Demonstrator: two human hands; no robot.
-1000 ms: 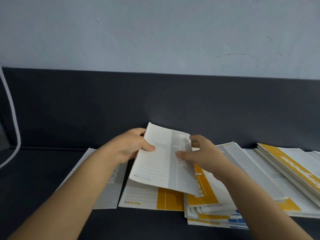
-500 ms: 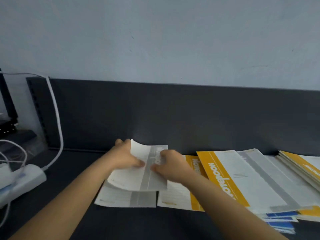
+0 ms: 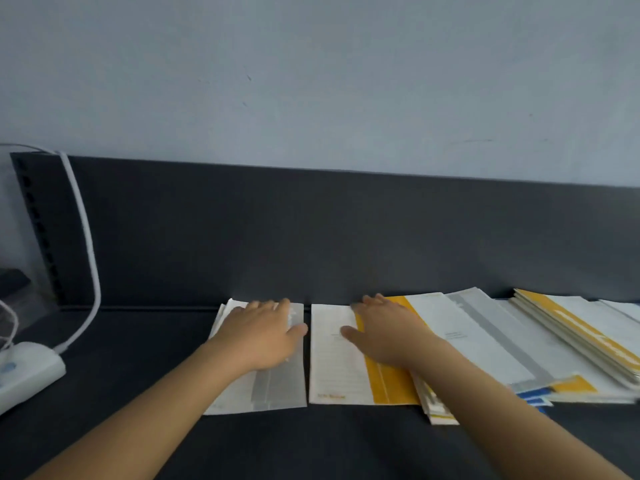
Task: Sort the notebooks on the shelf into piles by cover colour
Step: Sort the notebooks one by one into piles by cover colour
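Dark grey shelf board runs the full width, backed by a dark upright panel under a pale wall. All positions below are given relative to the pile of white notebooks with a grey band.

1. Far left of the pile: a white plastic power strip lies on the shelf, with a white cable rising along the panel's end. Bare shelf separates the strip from the pile.
2. On the pile: the left hand lies flat, palm down, fingers straight and pointing at the panel, thumb out towards the pile's right edge. It grips nothing.
3. Just right of the pile: a white notebook with a yellow band lies parallel to it, a thin line of shelf showing between the two edges. The right hand rests flat on it, fingers extended, thumb spread to the left, holding nothing.
4. Further right: a fanned heap of grey- and yellow-banded notebooks overlaps the yellow-banded one; blue-edged covers show at its front.
5. Far right: a slanted stack of yellow-banded notebooks.

Rear edges of the pile lie close to the panel. Open shelf runs in front of the pile, crossed by both forearms.
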